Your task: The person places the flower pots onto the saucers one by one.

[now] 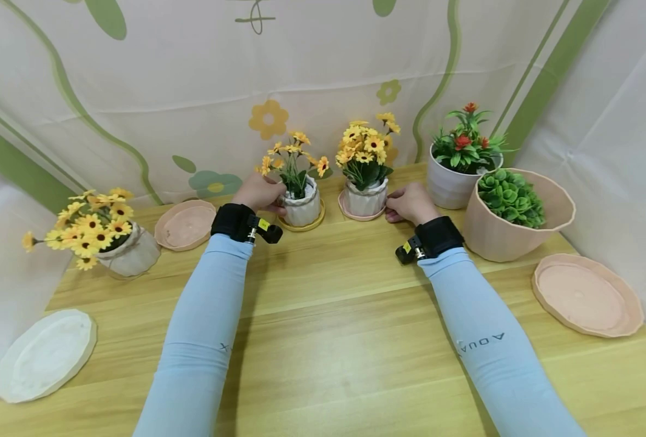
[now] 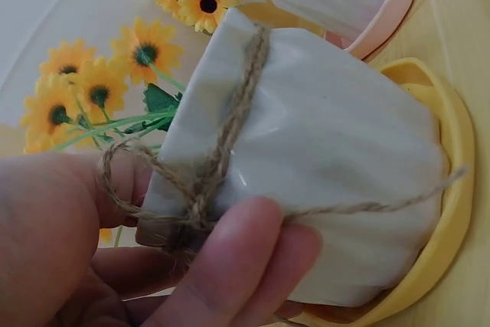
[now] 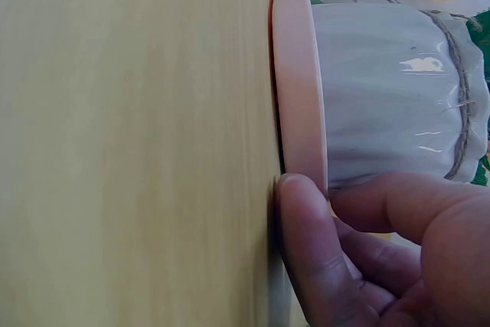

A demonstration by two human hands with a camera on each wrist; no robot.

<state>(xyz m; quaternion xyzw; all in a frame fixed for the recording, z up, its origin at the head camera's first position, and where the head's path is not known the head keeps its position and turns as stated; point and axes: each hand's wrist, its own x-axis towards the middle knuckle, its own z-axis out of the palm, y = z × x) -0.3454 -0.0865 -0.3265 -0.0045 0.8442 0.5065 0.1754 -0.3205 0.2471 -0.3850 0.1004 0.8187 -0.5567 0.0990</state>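
Note:
My left hand (image 1: 260, 193) grips the side of a white ceramic flower pot (image 2: 329, 135) near its rim, where a twine bow (image 2: 200, 201) is tied. Yellow daisies (image 2: 96, 97) grow from this pot, and it stands in a yellow saucer (image 2: 458, 181). To its right, a similar twine-tied flower pot (image 3: 383, 89) with fuller yellow daisies (image 1: 363, 145) stands in a pink saucer (image 3: 298, 82). Thumb and forefinger of my right hand (image 1: 412, 203) pinch the edge of that pink saucer, low against the wooden table (image 3: 138, 143).
At the left are another daisy pot (image 1: 134, 252), an empty pink saucer (image 1: 185, 224) and a white saucer (image 1: 47, 355). On the right stand a white pot (image 1: 451, 182) with red flowers, a large pink pot (image 1: 492, 233) with a green plant, and a large pink saucer (image 1: 585, 294). A printed curtain (image 1: 192, 73) hangs behind.

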